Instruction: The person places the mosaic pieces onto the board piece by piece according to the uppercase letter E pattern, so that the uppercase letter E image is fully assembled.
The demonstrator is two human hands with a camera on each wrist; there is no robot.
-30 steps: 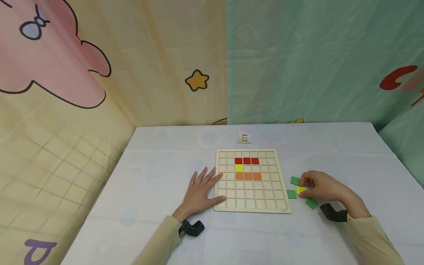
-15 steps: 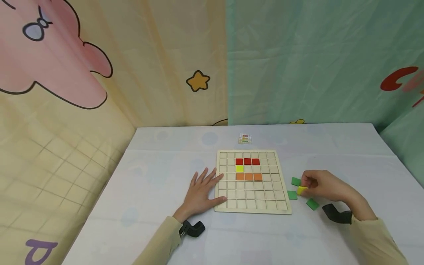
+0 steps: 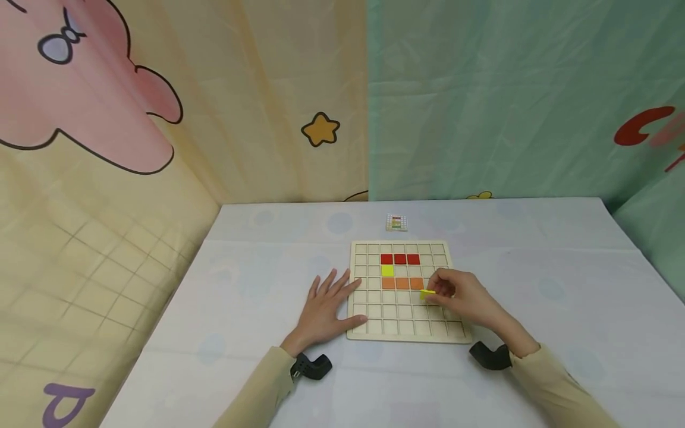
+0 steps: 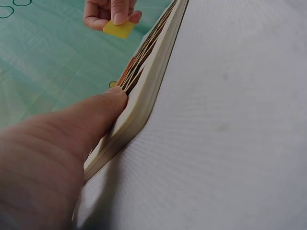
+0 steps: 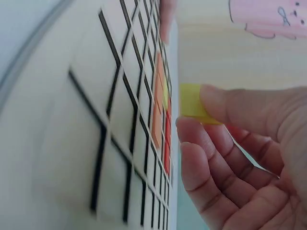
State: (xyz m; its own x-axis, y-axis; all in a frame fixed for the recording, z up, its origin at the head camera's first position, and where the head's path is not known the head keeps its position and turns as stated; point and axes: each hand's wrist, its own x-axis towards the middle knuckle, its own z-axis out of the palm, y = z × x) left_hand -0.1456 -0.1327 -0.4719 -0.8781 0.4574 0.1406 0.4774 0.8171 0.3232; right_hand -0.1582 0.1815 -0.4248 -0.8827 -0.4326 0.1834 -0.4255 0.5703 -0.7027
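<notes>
A square wooden grid board [image 3: 398, 330] lies on the table, with a row of red tiles [image 3: 399, 259], one yellow tile [image 3: 387, 271] below the leftmost red, and a row of orange tiles [image 3: 402, 283]. My left hand [image 3: 323, 309] rests on the board's left edge, fingers spread, its thumb [image 4: 103, 112] across the rim in the left wrist view. Above the board's right half, my right hand [image 3: 462, 295] pinches a second yellow tile [image 5: 191, 99] between thumb and fingertips. The tile is held tilted, apart from the grid in the right wrist view.
A small printed card [image 3: 396, 222] with a coloured grid pattern lies behind the board. The white-covered table [image 3: 257, 285] meets printed curtains at the back. A black wrist strap mount [image 3: 312, 367] sits on my left wrist, another [image 3: 490, 355] on my right.
My right hand has picked up the yellow tile from beside the board and carried it left over the grid. Green tiles seen earlier are now hidden behind that hand. My left hand stays put.
</notes>
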